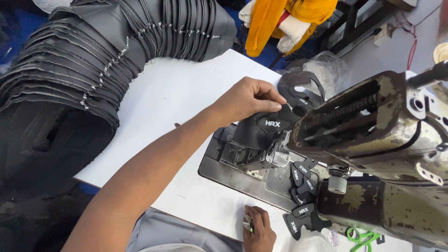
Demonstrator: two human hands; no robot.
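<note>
Your left hand has its fingers pinched shut on the top edge of the black shoe-upper piece, holding it against the post of the sewing machine, near the tabletop's right edge. The piece hangs just below your fingertips, draped over the post. Your right hand rests at the near edge, fingers curled around a small green-tipped tool; how tightly, you cannot tell. Just beside it lies a chain of black logo patches. You appear to be seating the piece for stitching; the next move calls for lining its edge up squarely under the needle. A stack of stitched black pieces covers the far-left corner.
</note>
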